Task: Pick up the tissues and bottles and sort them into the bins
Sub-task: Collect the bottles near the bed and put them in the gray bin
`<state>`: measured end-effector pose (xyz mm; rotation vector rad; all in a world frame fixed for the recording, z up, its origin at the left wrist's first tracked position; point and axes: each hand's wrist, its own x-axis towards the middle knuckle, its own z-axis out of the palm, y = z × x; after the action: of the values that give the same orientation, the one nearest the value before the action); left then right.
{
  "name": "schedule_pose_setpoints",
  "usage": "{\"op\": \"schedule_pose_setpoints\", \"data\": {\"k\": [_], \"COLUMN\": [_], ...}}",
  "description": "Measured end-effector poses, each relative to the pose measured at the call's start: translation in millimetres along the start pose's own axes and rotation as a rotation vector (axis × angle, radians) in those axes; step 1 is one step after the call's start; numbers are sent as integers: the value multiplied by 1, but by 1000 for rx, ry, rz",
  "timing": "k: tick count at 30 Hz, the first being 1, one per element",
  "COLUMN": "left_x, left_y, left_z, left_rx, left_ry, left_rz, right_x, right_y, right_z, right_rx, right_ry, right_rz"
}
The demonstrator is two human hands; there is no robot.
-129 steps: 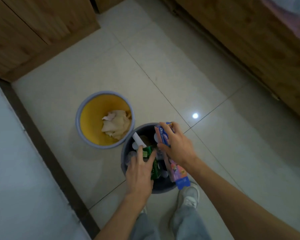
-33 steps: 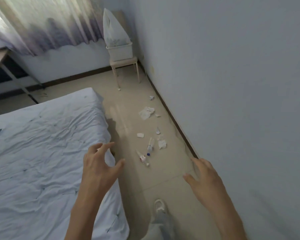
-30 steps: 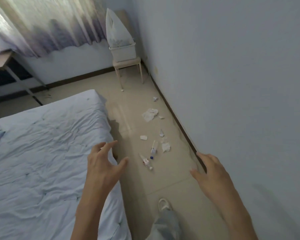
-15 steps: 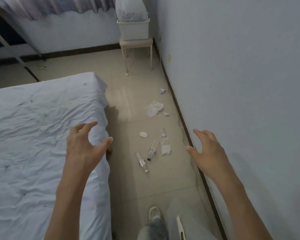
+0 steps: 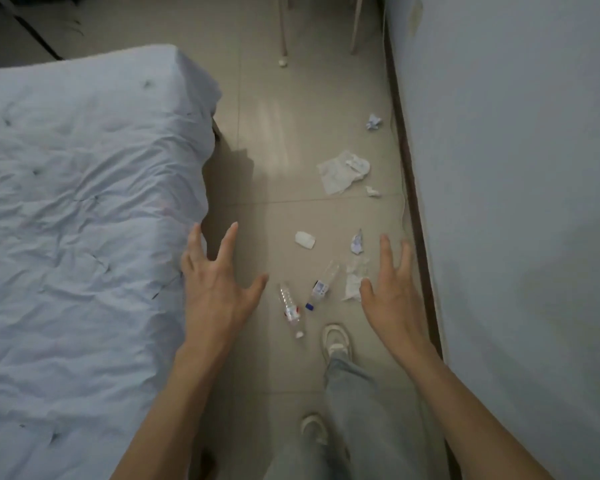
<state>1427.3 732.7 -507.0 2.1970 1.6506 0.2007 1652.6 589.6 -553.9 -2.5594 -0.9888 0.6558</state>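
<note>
The left hand (image 5: 219,292) and right hand (image 5: 392,299) hover spread and empty at centre frame. Between them, a clear red-labelled plastic bottle (image 5: 290,308), a clear blue-capped plastic bottle (image 5: 323,285) and crumpled white tissues (image 5: 342,171) lie uncollected on the beige tiled floor (image 5: 274,220). No bins show.

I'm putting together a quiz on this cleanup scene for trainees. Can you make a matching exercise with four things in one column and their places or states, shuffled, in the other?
Things:
1. red-label bottle
2. blue-cap bottle
3. large flat tissue
4. left hand

Places or states:
A. open, fingers spread, at the edge of the bed
B. lying closest to the shoe
C. spread out, farthest ahead of the four
D. lying just left of the crumpled tissue beside the right hand

Pairs: 1-B, 2-D, 3-C, 4-A
</note>
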Motion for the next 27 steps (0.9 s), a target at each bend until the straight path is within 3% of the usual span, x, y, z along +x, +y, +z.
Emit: {"op": "schedule_pose_setpoints", "data": {"k": [16, 21, 27], "left_x": [64, 64, 79], "left_y": [-199, -238, -243], "left_z": [536, 617, 617], "left_rx": [-38, -38, -131], "left_ry": [-264, -352, -402], "left_rz": [-237, -270, -323], "right_x": [228, 253, 266], "right_y": [167, 188, 187], "right_z": [474, 552, 549], "right_rx": [-170, -239, -178], "right_ry": [-119, -102, -113], "right_rz": [3, 21, 42]}}
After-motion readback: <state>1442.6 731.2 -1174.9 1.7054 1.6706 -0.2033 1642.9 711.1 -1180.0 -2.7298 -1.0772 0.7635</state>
